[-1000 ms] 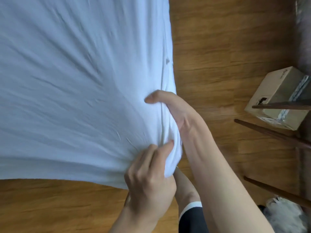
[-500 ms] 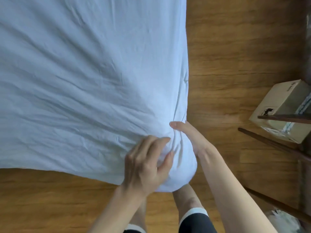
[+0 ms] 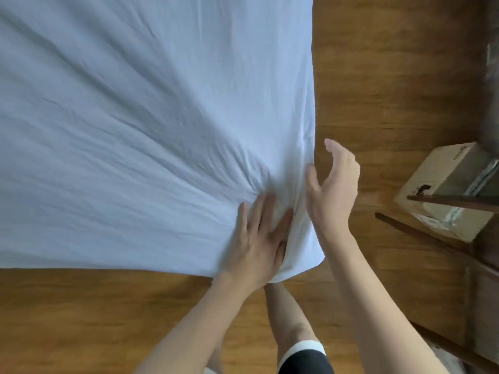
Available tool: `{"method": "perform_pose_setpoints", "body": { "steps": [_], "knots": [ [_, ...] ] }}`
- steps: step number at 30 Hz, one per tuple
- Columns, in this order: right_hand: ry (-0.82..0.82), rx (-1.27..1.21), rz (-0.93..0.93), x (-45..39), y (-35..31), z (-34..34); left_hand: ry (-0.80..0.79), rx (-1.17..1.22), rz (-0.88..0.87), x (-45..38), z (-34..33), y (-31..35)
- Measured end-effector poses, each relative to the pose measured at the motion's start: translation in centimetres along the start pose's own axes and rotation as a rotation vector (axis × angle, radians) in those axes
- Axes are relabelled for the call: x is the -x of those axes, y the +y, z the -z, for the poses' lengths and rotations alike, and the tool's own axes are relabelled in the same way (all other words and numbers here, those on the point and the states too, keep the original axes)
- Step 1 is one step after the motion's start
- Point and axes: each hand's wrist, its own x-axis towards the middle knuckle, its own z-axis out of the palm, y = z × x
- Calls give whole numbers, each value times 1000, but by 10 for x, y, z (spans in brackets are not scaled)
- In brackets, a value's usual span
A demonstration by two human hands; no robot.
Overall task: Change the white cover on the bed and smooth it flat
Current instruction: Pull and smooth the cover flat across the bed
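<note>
Change: both of your hands have let go of the bunched corner they gripped a moment ago; your left hand has flattened out and your right hand has come off the cloth.
Left hand: your left hand lies palm-down on the white cover near its front right corner, fingers straight and slightly spread, pressing the fabric and holding nothing.
Right hand: your right hand hangs just beside the cover's right edge, fingers loosely curved and apart, thumb close to the cloth; you cannot tell whether the thumb touches it.
Cover: it is spread over the bed and fills the upper left of the view, with creases fanning out from under your left hand; the corner hangs down over the edge in front of your leg.
Floor: wooden floor shows to the right of the bed and along its front.
Box: a cardboard box sits on the floor to your right, well apart from the bed, partly behind dark wooden rails.
</note>
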Motion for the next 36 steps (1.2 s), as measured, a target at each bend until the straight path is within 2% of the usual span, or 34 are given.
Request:
{"method": "perform_pose_setpoints", "body": {
  "steps": [2, 4, 7, 9, 12, 14, 16, 18, 20, 21, 25, 27, 31, 33, 36],
  "knots": [
    [57, 3, 106, -17, -28, -12, 42, 117, -107, 3, 5, -9],
    [-45, 24, 32, -38, -46, -23, 152, 338, -130, 10, 10, -16],
    [-317, -113, -375, -58, -45, -37, 433, 480, 84, 17, 15, -32],
    [-387, -280, -553, -56, -43, -42, 560, 552, 329, 13, 19, -47],
    [-581, -496, -642, -47, -32, -38, 520, 649, 598, -4, 32, -62],
    [-775, -674, -679, -40, -25, -30, 458, 658, 645, -15, 40, -62],
    [-902, -856, -726, -40, -22, -23, 454, 658, 659, -23, 47, -60],
    [-1015, -868, -738, -45, -25, -21, 485, 690, 702, -26, 52, -59],
    [-1104, -747, -714, -49, -30, -24, 510, 744, 749, -27, 55, -57],
    [-1113, -740, -699, -50, -33, -26, 521, 767, 762, -27, 56, -56],
    [-937, -1132, -785, -43, -42, -36, 548, 843, 784, -30, 58, -56],
    [-913, -1243, -842, -43, -52, -39, 582, 872, 812, -33, 60, -57],
    [-906, -1150, -790, -51, -66, -45, 672, 865, 829, -38, 68, -58],
    [-926, -1186, -777, -57, -63, -32, 686, 797, 759, -39, 74, -56],
    [-931, -1211, -684, -73, -42, 2, 727, 562, 538, -40, 82, -52]
  ]
}}
